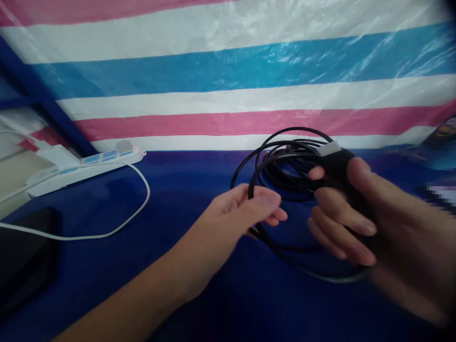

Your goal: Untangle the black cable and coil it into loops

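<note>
A loop of black cable (261,172) runs between the thumb and fingers of my left hand (249,209), which is closed on it. My right hand (349,213) wraps round a dark, thick cable connector (337,166) with a pale grey block at its tip. The connector's lower part is hidden in the palm. Behind both hands, the rest of the cable lies in a loose coil on the blue table (185,190). One strand curves below my left hand towards the right hand.
At the left, a white power strip (85,168) has a white adapter (59,156) plugged in. A white cord (144,190) loops across the table beside a black flat object (28,256). A striped plastic sheet (213,71) hangs behind. A bottle-like object (441,147) stands far right.
</note>
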Demonstrator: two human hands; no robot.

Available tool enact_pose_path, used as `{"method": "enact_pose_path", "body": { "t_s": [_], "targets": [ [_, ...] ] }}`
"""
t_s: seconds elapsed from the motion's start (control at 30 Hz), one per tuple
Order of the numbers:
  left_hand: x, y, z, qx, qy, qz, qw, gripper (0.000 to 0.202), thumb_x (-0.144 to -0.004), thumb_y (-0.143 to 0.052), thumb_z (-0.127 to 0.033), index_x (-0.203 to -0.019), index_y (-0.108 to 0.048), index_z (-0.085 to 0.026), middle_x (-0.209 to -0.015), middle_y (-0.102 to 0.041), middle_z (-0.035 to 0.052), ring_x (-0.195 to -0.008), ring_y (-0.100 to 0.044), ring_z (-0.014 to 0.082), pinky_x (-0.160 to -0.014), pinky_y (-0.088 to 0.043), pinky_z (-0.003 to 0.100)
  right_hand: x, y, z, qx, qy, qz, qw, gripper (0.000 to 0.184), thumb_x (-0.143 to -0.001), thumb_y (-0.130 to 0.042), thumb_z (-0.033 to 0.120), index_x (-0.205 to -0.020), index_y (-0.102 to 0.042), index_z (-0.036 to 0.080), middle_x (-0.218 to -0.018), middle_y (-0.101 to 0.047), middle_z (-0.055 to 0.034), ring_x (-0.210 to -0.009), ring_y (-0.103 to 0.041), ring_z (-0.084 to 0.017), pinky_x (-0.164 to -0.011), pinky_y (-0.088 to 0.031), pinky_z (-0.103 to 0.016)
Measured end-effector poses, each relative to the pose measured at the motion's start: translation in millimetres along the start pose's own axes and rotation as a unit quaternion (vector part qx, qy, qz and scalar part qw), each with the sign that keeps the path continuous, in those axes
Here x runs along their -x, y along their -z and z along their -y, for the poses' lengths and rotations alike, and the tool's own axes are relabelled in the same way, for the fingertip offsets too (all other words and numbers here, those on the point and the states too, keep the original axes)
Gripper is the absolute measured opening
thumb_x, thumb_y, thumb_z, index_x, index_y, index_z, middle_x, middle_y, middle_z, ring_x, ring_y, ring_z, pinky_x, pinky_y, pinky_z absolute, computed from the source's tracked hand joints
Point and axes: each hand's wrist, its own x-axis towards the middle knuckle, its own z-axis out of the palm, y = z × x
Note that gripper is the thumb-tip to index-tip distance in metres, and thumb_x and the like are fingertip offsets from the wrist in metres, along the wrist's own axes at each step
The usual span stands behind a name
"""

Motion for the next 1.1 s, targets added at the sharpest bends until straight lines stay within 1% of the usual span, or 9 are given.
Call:
{"method": "enact_pose_path", "body": {
  "t_s": [0.13, 0.27, 0.5, 0.7, 0.8, 0.9, 0.97, 1.03, 1.1],
  "targets": [
    [-6.9, 9.0, 6.4, 0.027, -0.043, 0.043, 0.998, 0.026, -0.083, -0.055, -0.042, -0.091, -0.059, -0.017, -0.074, -0.065, 0.0000, -0.064, -0.062, 0.0091, -0.068, -0.047, 0.021, 2.0, 8.5, -0.6, 0.046, -0.097, 0.109, 0.988, 0.028, -0.087, -0.047, 0.050, -0.093, -0.048, 0.023, -0.042, -0.024, 0.0077, -0.030, -0.016, -0.003, -0.030, -0.018, -0.016],
    [-4.5, 6.0, 11.9, -0.069, -0.032, 0.096, 0.992, 0.038, -0.087, -0.044, -0.052, -0.086, -0.054, -0.015, -0.062, -0.060, -0.0020, -0.043, -0.053, 0.0048, -0.048, -0.040, 0.016, 4.3, 8.9, -3.5, 0.125, -0.152, 0.138, 0.971, 0.042, -0.084, -0.052, 0.055, -0.110, -0.046, 0.023, -0.046, -0.023, 0.0090, -0.035, -0.016, 0.000, -0.030, -0.013, -0.011],
    [4.1, 0.3, 21.1, -0.201, -0.086, -0.011, 0.976, 0.036, -0.085, -0.046, -0.054, -0.083, -0.055, -0.019, -0.055, -0.053, -0.0072, -0.039, -0.050, 0.0019, -0.039, -0.035, 0.011, 3.6, 3.3, -6.5, 0.184, -0.143, 0.128, 0.964, 0.043, -0.084, -0.048, 0.060, -0.093, -0.047, 0.018, -0.056, -0.039, 0.0060, -0.040, -0.033, 0.001, -0.036, -0.027, -0.009],
    [-0.4, 0.5, 22.1, -0.150, -0.123, -0.047, 0.980, 0.036, -0.085, -0.046, -0.055, -0.095, -0.057, -0.023, -0.062, -0.056, -0.0068, -0.046, -0.056, 0.0027, -0.045, -0.040, 0.012, 1.7, -3.9, -10.0, 0.186, -0.108, 0.141, 0.966, 0.043, -0.085, -0.048, 0.058, -0.087, -0.049, 0.016, -0.048, -0.034, 0.0069, -0.038, -0.030, 0.000, -0.036, -0.025, -0.010],
    [0.0, -0.1, 20.3, -0.148, -0.135, -0.046, 0.979, 0.037, -0.085, -0.045, -0.057, -0.106, -0.055, -0.028, -0.065, -0.059, -0.0070, -0.052, -0.058, 0.0036, -0.051, -0.044, 0.013, 2.2, -2.3, -8.0, 0.181, -0.113, 0.146, 0.966, 0.039, -0.082, -0.055, 0.054, -0.085, -0.052, 0.015, -0.051, -0.030, 0.0065, -0.041, -0.026, 0.001, -0.036, -0.021, -0.011],
    [3.4, 0.2, 16.1, -0.238, -0.170, -0.051, 0.955, 0.035, -0.088, -0.039, -0.054, -0.102, -0.060, -0.029, -0.070, -0.062, -0.0057, -0.069, -0.062, 0.0067, -0.066, -0.047, 0.018, 3.2, 0.9, -5.6, 0.188, -0.089, 0.133, 0.969, 0.035, -0.082, -0.058, 0.050, -0.084, -0.053, 0.015, -0.051, -0.025, 0.0066, -0.042, -0.023, 0.002, -0.037, -0.020, -0.010],
    [6.1, 1.4, 13.1, -0.328, -0.214, -0.040, 0.919, 0.034, -0.091, -0.036, -0.049, -0.096, -0.062, -0.028, -0.076, -0.065, -0.0056, -0.079, -0.061, 0.0084, -0.086, -0.045, 0.025, 3.4, 2.1, -4.9, 0.199, -0.063, 0.115, 0.971, 0.035, -0.082, -0.058, 0.050, -0.082, -0.053, 0.016, -0.052, -0.025, 0.0064, -0.042, -0.023, 0.001, -0.038, -0.022, -0.011],
    [8.6, 2.5, 11.4, -0.398, -0.265, -0.033, 0.878, 0.032, -0.093, -0.036, -0.044, -0.097, -0.062, -0.026, -0.083, -0.067, -0.0065, -0.083, -0.062, 0.0080, -0.106, -0.033, 0.031, 3.3, 1.9, -4.6, 0.219, -0.044, 0.101, 0.970, 0.035, -0.082, -0.057, 0.050, -0.080, -0.053, 0.016, -0.055, -0.032, 0.0050, -0.045, -0.028, 0.001, -0.041, -0.026, -0.011],
    [10.6, 1.9, 10.6, -0.438, -0.315, -0.053, 0.841, 0.029, -0.093, -0.037, -0.039, -0.101, -0.060, -0.024, -0.088, -0.069, -0.0068, -0.086, -0.063, 0.0070, -0.113, -0.022, 0.031, 3.5, 0.5, -4.5, 0.255, -0.033, 0.103, 0.961, 0.032, -0.081, -0.059, 0.048, -0.081, -0.053, 0.016, -0.064, -0.043, 0.0025, -0.054, -0.038, -0.001, -0.046, -0.033, -0.011]
  ]
}}
